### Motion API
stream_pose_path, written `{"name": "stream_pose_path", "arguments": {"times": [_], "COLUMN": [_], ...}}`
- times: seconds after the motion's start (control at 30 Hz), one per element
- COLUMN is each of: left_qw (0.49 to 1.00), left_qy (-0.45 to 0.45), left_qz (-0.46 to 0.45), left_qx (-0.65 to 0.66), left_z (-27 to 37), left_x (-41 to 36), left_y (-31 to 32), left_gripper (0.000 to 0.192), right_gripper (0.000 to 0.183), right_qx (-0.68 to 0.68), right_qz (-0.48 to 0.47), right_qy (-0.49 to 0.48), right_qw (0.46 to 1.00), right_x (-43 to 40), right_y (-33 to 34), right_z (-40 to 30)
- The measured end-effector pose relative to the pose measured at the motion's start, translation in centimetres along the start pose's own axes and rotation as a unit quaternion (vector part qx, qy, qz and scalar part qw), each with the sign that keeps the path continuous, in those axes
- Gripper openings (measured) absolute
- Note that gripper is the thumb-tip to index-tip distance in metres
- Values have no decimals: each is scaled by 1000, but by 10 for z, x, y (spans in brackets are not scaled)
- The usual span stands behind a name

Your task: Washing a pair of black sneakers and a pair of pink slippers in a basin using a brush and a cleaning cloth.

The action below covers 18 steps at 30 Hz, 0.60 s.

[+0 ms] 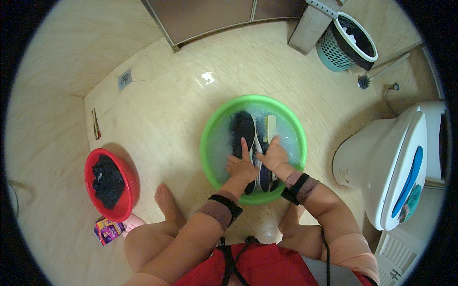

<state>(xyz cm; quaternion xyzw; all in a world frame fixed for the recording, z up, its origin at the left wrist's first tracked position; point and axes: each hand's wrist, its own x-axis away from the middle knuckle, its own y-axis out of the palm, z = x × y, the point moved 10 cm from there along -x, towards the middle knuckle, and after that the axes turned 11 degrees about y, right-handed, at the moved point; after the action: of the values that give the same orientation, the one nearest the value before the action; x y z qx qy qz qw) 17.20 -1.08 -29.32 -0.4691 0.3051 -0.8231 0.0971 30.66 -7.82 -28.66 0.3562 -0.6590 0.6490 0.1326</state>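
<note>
A round green plastic basin (206,123) on the floor holds cloudy, sudsy water. Dark shoes with white soles (244,125) lie in it side by side, partly under water. My left hand (242,168) rests on the left shoe, fingers spread and the index finger pointing away from me. My right hand (275,155) touches the shoes on the right; whether its fingers grip them cannot be made out. Just beyond its fingertips, a scrub brush with a pale back (271,126) lies in the suds, its bristles facing left.
At left stand a red basin (132,186) with a black plastic bag, a purple packet (108,230) and a floor drain (125,79). A white toilet (379,157), a toilet brush (364,82) and a lined waste basket (334,50) are at right. A cabinet (211,18) stands at the far side.
</note>
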Motion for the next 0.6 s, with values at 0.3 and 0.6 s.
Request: {"name": "stream_pose_path", "arguments": {"times": [0.3,0.6], "left_qw": [972,995], "left_qy": [132,16], "left_qz": [-24,68], "left_qx": [191,76], "left_z": [-16,-1], "left_x": [-47,8], "left_y": [54,-13], "left_gripper": [111,111], "right_gripper": [88,80], "right_qx": [-3,-93], "right_qz": [-28,33], "right_qy": [4,-35], "right_qw": [1000,995], "right_x": [-18,-4], "right_y": [12,-17], "right_z": [2,17]}}
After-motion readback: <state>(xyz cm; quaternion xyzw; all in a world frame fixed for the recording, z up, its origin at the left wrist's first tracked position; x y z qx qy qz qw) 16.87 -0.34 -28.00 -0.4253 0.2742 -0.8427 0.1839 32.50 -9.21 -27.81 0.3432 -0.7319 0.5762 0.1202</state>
